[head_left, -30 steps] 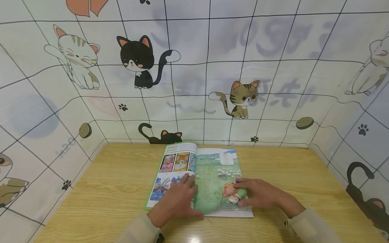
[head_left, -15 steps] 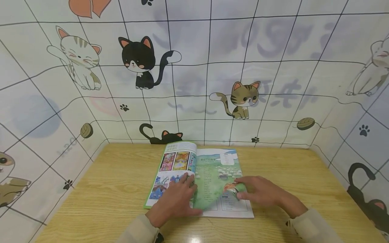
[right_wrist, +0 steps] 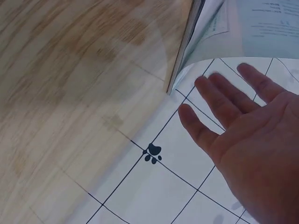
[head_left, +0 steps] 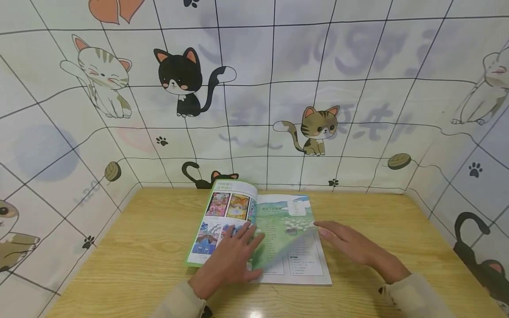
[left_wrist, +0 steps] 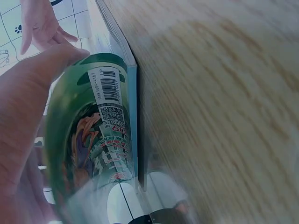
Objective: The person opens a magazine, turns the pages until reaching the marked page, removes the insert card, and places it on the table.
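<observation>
An open magazine (head_left: 207,238) lies on the table, with pictures on its left page and a green illustrated page (head_left: 274,225) on the right. My left hand (head_left: 229,260) rests on the left page near the fold, fingers spread. In the left wrist view, the green cover (left_wrist: 74,102) with a barcode bows up from the table. My right hand (head_left: 351,245) is at the right edge of the green page, whose lower corner is lifted and bent over. Beneath it shows a white page (head_left: 304,267) with boxed text. In the right wrist view, the fingers (right_wrist: 219,105) are straight and spread below the raised sheet (right_wrist: 243,37).
The wooden table (head_left: 155,238) extends around the magazine. Behind it stands a pale wall covering (head_left: 254,101) with grid lines and cartoon cats, which also closes in the left and right sides.
My right hand has moved up and away along the page edge, and the green page's lower corner has folded further back, baring more white page. The left page has risen slightly.
</observation>
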`<state>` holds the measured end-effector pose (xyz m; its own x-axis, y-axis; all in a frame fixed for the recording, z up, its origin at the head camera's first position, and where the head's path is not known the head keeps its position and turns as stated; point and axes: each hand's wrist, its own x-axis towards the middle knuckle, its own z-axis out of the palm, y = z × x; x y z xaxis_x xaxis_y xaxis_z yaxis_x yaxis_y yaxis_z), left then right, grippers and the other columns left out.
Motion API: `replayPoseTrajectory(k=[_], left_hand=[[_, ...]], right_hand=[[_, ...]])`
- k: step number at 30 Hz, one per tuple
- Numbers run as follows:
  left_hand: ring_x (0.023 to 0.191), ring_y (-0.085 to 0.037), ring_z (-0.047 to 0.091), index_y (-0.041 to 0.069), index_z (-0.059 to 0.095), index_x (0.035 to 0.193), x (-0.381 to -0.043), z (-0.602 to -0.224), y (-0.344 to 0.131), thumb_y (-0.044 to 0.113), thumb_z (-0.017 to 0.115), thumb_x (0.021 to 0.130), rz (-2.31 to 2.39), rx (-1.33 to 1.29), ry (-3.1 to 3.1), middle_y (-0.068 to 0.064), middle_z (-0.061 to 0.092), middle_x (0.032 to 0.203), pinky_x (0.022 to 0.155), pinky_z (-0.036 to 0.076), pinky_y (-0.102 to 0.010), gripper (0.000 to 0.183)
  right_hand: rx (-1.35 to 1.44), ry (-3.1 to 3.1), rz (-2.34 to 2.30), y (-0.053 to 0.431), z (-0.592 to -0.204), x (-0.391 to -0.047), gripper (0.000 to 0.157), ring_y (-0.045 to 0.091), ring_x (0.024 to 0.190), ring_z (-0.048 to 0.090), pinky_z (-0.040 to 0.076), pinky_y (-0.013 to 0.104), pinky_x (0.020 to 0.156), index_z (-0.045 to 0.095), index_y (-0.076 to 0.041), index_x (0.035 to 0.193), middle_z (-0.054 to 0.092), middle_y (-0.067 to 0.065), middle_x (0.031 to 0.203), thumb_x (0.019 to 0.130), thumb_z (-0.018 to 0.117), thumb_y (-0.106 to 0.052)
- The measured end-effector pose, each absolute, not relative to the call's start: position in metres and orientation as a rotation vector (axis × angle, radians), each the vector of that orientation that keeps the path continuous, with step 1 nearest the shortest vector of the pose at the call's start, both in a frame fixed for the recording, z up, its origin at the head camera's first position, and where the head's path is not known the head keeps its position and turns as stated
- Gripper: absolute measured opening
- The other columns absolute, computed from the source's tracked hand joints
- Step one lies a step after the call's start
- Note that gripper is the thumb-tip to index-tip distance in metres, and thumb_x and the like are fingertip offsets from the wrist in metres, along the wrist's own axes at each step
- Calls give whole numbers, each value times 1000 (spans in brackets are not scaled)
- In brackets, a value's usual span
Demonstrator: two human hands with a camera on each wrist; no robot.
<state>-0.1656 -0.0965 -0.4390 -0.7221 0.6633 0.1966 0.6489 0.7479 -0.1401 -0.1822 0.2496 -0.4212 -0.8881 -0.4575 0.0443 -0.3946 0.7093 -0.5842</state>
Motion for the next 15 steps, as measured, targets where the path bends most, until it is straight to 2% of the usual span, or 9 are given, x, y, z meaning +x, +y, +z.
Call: replayPoseTrajectory(k=[3, 7, 11, 15], left_hand=[[146, -29, 32, 20, 35, 155, -166, -439, -97, 64, 66, 81, 46, -1072, -2667, -11, 34, 158, 110, 34, -58, 91], [152, -25, 16, 22, 20, 160, -166, -437, -97, 58, 73, 79, 12, -1150, -2572, -8, 16, 166, 116, 25, -54, 103], [153, -20, 7, 26, 28, 158, -165, -433, -97, 47, 79, 79, 39, -1272, -2471, -2, 10, 167, 120, 14, -49, 96], [153, -19, 6, 28, 44, 151, -164, -431, -95, 37, 77, 81, 137, -1341, -2409, 2, 17, 166, 122, 6, -47, 77]], right_hand=[[-638, 2855, -876, 253, -424, -182, 57, 47, 140, 35, 30, 68, 106, 43, -7, 149, 41, 20, 152, 106, 38, -44], [-604, 2853, -862, 257, -428, -183, 66, 48, 143, 28, 26, 70, 107, 36, -5, 153, 33, 23, 156, 103, 47, -47], [-650, 2782, -862, 261, -431, -184, 85, 50, 142, 28, 27, 68, 107, 35, -1, 152, 31, 26, 156, 91, 67, -50], [-773, 2701, -755, 259, -435, -183, 100, 47, 141, 32, 29, 67, 106, 39, -7, 152, 30, 21, 158, 75, 78, -57]])
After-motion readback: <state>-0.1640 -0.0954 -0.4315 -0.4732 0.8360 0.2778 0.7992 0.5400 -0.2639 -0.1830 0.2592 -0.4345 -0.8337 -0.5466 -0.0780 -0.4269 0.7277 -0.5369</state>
